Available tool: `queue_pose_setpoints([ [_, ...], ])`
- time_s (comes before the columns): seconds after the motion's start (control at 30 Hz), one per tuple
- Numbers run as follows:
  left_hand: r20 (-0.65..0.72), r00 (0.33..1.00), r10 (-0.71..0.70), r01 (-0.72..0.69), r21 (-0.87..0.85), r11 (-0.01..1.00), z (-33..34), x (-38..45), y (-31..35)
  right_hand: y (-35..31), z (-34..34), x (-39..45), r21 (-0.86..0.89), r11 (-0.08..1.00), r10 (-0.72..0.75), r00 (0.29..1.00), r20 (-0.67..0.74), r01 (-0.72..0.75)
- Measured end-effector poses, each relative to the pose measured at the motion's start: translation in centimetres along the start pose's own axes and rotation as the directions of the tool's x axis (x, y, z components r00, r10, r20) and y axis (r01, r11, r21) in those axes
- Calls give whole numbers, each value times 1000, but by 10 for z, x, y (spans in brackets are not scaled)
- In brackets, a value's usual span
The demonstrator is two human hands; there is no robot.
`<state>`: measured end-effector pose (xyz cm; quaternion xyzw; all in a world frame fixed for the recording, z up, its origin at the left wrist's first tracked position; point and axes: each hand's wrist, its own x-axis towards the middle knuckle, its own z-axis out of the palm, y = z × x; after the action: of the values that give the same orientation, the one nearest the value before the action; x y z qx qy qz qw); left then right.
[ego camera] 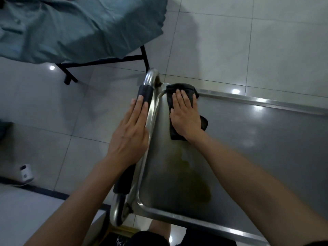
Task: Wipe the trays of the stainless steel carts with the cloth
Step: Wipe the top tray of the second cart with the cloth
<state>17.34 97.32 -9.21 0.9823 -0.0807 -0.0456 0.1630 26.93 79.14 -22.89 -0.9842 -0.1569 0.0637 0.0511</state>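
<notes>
Forearms cut off btm; cloth (pixel 184 103) half-hidden under rt hand (pixel 185 114).

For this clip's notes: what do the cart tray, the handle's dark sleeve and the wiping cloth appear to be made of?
Tray: brushed stainless steel by the look, dull grey with soft light reflections and a shiny rolled rim.
Handle sleeve: matte black over polished metal tube, probably rubber or foam.
Cloth: soft dark fabric, folds and creases under the right hand; weave too dim to tell.
</notes>
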Motion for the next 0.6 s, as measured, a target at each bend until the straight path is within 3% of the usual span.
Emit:
queue_pose_setpoints([
  [0.6, -9, 1000, -15, 15, -39, 999, 12, -2, -7, -59, 7, -9, 44, 999, 16, 1000, -12, -15],
])
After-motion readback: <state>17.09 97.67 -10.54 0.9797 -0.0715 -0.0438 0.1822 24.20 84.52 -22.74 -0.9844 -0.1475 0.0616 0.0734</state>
